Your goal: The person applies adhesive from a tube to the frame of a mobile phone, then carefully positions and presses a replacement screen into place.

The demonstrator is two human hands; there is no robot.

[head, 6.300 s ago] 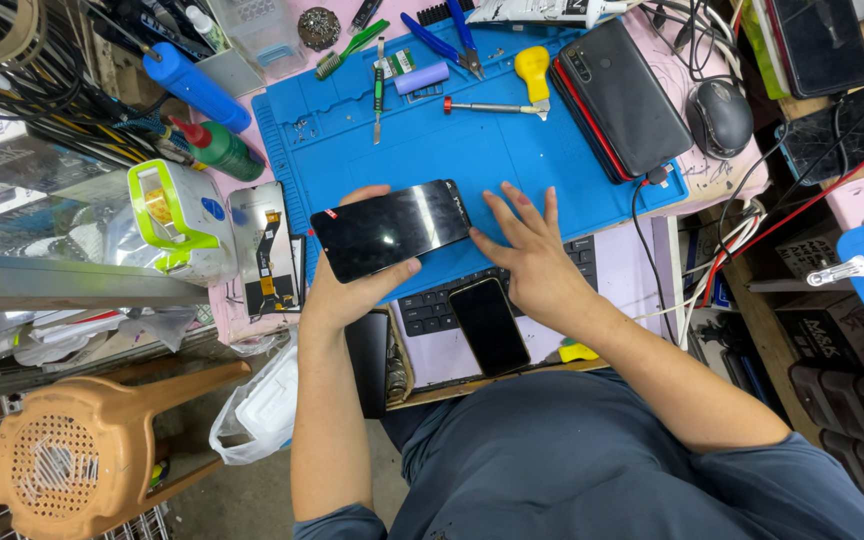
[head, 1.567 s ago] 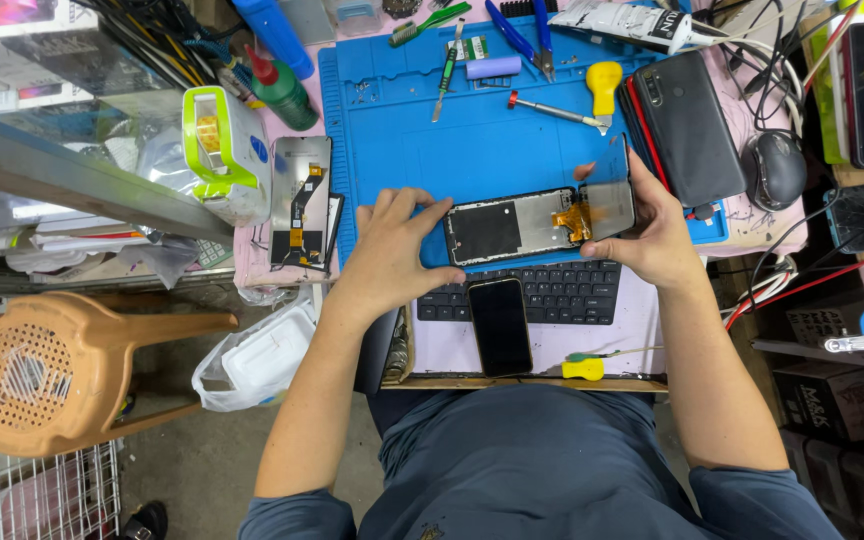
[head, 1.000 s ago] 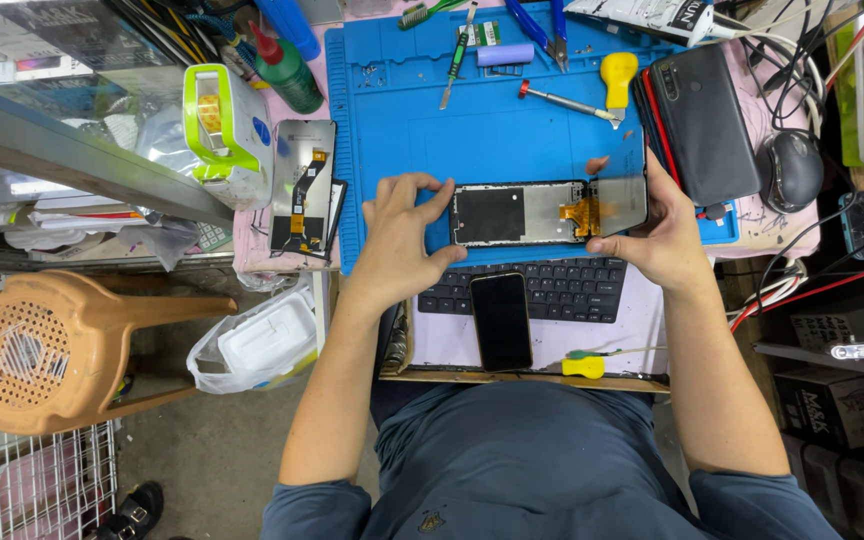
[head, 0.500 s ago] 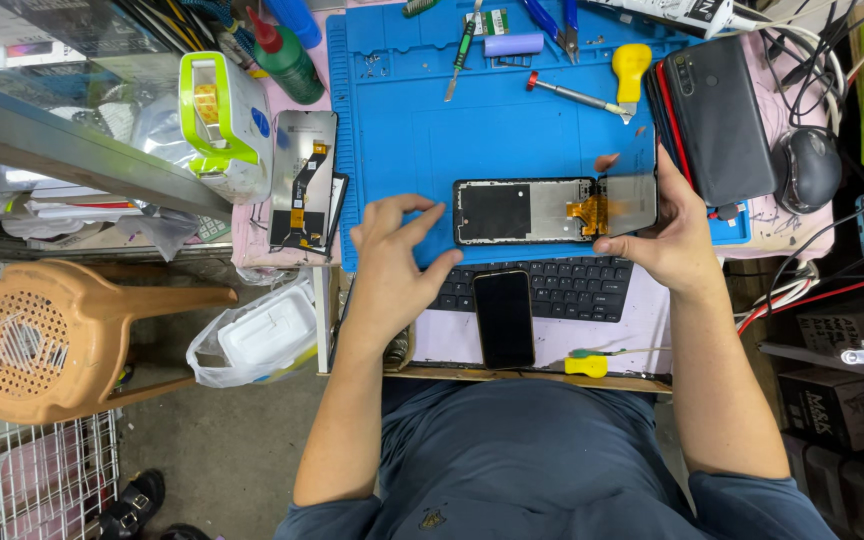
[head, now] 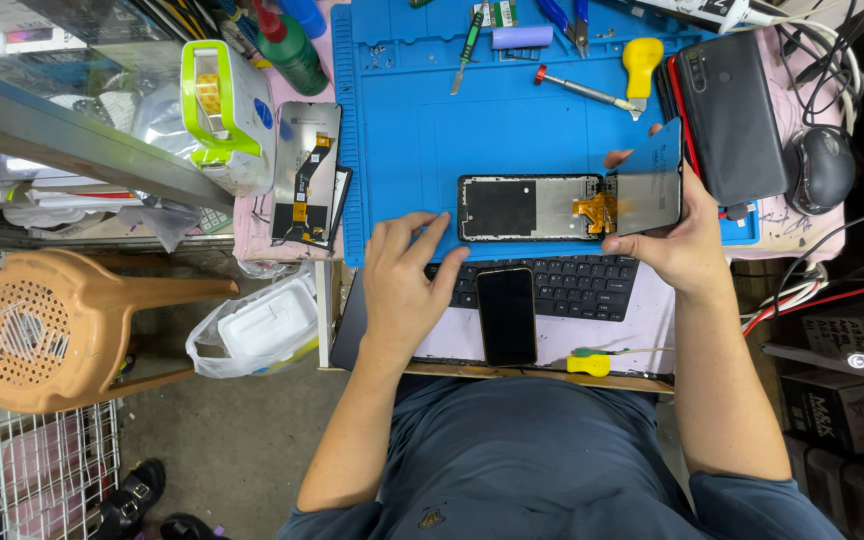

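Right hand (head: 687,250) fingers clamping dark screen panel (head: 649,190), now being tilted up off the phone frame (head: 532,208) lying flat beside them, orange flex (head: 594,212) joining both; left hand (head: 402,285) fingers resting spread, just left of frame on blue mat (head: 402,130).

Orange stool (head: 42,330) — mouse (head: 824,168) — screwdriver (head: 612,82)

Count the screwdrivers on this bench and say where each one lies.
3: a green-handled one at the top of the blue mat, a yellow-handled one to its right, and a small yellow-handled one at the near edge. Others may hide in the clutter.
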